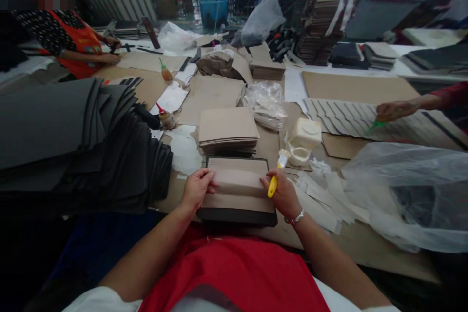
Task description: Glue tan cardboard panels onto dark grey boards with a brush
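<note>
My left hand lies flat on the left end of a beige strip, pressing on it and gripping nothing. The strip rests across a dark, black-edged rectangular panel. My right hand is on the panel's right edge and grips a yellow-handled tool, whose white tip points up and away from me. Just beyond the panel sits a stack of beige card pieces. A white plastic container stands to the right of that stack.
A tall stack of dark sheets lies to my left. To my right are loose pale offcuts and a clear plastic bag. Across the table, a co-worker's hand holds a green tool, and another person in an orange apron works.
</note>
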### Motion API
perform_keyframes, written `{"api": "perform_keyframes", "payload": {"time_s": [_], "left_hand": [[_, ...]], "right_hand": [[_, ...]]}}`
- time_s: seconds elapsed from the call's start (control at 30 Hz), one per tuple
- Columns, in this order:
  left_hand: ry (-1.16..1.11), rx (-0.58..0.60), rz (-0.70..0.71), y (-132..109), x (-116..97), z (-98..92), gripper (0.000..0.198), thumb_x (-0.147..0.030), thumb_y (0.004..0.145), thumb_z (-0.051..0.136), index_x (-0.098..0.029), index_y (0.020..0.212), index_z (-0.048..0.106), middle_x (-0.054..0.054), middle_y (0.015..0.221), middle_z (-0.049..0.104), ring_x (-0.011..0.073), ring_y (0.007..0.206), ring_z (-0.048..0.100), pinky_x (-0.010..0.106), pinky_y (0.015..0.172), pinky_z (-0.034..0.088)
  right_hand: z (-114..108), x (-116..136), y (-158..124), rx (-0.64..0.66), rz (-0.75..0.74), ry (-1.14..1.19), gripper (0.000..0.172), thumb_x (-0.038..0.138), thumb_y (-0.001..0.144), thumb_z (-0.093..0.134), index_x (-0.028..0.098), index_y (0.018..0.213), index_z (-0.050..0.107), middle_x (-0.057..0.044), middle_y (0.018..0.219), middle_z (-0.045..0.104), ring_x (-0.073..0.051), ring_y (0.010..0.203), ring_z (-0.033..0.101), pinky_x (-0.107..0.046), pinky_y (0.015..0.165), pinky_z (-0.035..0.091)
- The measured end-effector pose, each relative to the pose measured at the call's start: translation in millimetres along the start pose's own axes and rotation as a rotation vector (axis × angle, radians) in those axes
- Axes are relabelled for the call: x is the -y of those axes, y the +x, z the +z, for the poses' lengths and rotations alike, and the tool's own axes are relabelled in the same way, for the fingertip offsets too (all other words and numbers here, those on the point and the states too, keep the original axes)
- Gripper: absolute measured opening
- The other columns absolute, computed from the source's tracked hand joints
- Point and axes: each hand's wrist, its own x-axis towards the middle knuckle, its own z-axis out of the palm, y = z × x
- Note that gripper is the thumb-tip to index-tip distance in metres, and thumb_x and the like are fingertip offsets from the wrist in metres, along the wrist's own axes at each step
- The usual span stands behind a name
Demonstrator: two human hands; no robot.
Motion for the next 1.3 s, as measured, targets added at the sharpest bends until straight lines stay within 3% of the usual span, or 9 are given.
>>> {"api": "perform_keyframes", "payload": {"time_s": [0.13, 0.23, 0.43, 0.9, 1.0, 1.1, 1.17, 1.23, 1.3], "left_hand": [[0.502, -0.086, 0.270, 29.6, 6.0, -15.3, 0.026, -0.040, 0.072, 0.058, -0.016, 0.065, 0.062, -0.004, 0.051, 0.053, 0.0093, 0.050, 0.047, 0.020, 0.050, 0.035], [0.653, -0.131, 0.327, 49.7, 9.8, -15.0, 0.028, -0.041, 0.073, 0.057, -0.016, 0.059, 0.058, -0.004, 0.052, 0.051, 0.0099, 0.053, 0.046, 0.021, 0.053, 0.033], [0.646, -0.150, 0.255, 69.4, 19.8, -11.4, 0.033, -0.046, 0.070, 0.060, -0.017, 0.055, 0.055, -0.004, 0.050, 0.050, 0.0100, 0.050, 0.044, 0.022, 0.051, 0.030], [0.624, -0.120, 0.212, 65.7, 18.2, -11.0, 0.032, -0.046, 0.068, 0.061, -0.017, 0.056, 0.055, -0.004, 0.050, 0.048, 0.0100, 0.050, 0.042, 0.022, 0.051, 0.032], [0.852, -0.150, 0.307, 62.5, 14.0, -13.0, 0.030, -0.046, 0.073, 0.057, -0.017, 0.067, 0.059, 0.000, 0.061, 0.056, 0.0146, 0.058, 0.051, 0.025, 0.058, 0.039], [1.080, -0.252, 0.586, 50.9, 8.6, -5.5, 0.041, -0.044, 0.077, 0.056, -0.012, 0.104, 0.059, 0.015, 0.103, 0.063, 0.0270, 0.097, 0.057, 0.038, 0.083, 0.043], [1.141, -0.150, 0.785, 41.4, 9.1, 6.5, 0.051, -0.040, 0.083, 0.051, -0.011, 0.124, 0.049, 0.021, 0.130, 0.050, 0.0298, 0.121, 0.044, 0.044, 0.098, 0.034], [1.193, 0.156, 0.869, 35.1, 14.3, 19.5, 0.053, -0.040, 0.086, 0.046, -0.014, 0.132, 0.042, 0.017, 0.141, 0.041, 0.0267, 0.131, 0.035, 0.043, 0.106, 0.026], [1.263, 0.420, 0.816, 33.7, 21.2, 26.3, 0.057, -0.044, 0.086, 0.045, -0.017, 0.135, 0.040, 0.014, 0.144, 0.037, 0.0256, 0.134, 0.031, 0.044, 0.110, 0.020]], "right_hand": [[16.2, -3.1, 23.1, -0.042, 0.052, -0.085, 0.024, 0.040, 0.083, 0.049, 0.019, 0.095, 0.050, -0.003, 0.071, 0.059, -0.017, 0.058, 0.055, -0.027, 0.054, 0.037], [26.3, -7.0, 36.9, -0.052, 0.069, -0.162, 0.026, 0.040, 0.083, 0.049, 0.018, 0.096, 0.050, -0.005, 0.074, 0.060, -0.018, 0.061, 0.055, -0.028, 0.056, 0.038], [36.3, -17.3, 44.6, -0.045, 0.048, -0.216, 0.025, 0.038, 0.082, 0.050, 0.017, 0.098, 0.050, -0.005, 0.077, 0.060, -0.018, 0.063, 0.054, -0.028, 0.059, 0.038], [34.2, -17.1, 46.5, 0.010, 0.112, -0.158, 0.025, 0.034, 0.083, 0.050, 0.018, 0.101, 0.050, -0.005, 0.076, 0.059, -0.019, 0.064, 0.055, -0.029, 0.060, 0.040], [26.8, -17.2, 44.7, -0.033, 0.113, -0.227, 0.029, 0.035, 0.082, 0.052, 0.017, 0.105, 0.050, -0.008, 0.081, 0.060, -0.021, 0.071, 0.056, -0.031, 0.064, 0.042], [18.7, -11.7, 38.0, -0.150, 0.092, -0.306, 0.033, 0.037, 0.082, 0.054, 0.015, 0.107, 0.050, -0.013, 0.089, 0.061, -0.026, 0.084, 0.057, -0.037, 0.074, 0.045], [20.1, -4.3, 31.2, -0.133, -0.035, -0.257, 0.026, 0.033, 0.085, 0.050, 0.016, 0.105, 0.050, -0.015, 0.100, 0.062, -0.026, 0.094, 0.057, -0.040, 0.081, 0.045], [27.6, 2.2, 24.5, -0.006, -0.245, -0.153, 0.018, 0.025, 0.087, 0.045, 0.018, 0.102, 0.050, -0.015, 0.114, 0.060, -0.024, 0.105, 0.056, -0.040, 0.088, 0.045], [35.6, 3.1, 19.1, 0.134, -0.405, -0.095, 0.015, 0.019, 0.086, 0.044, 0.018, 0.099, 0.052, -0.013, 0.122, 0.058, -0.022, 0.115, 0.052, -0.040, 0.094, 0.044]]}}
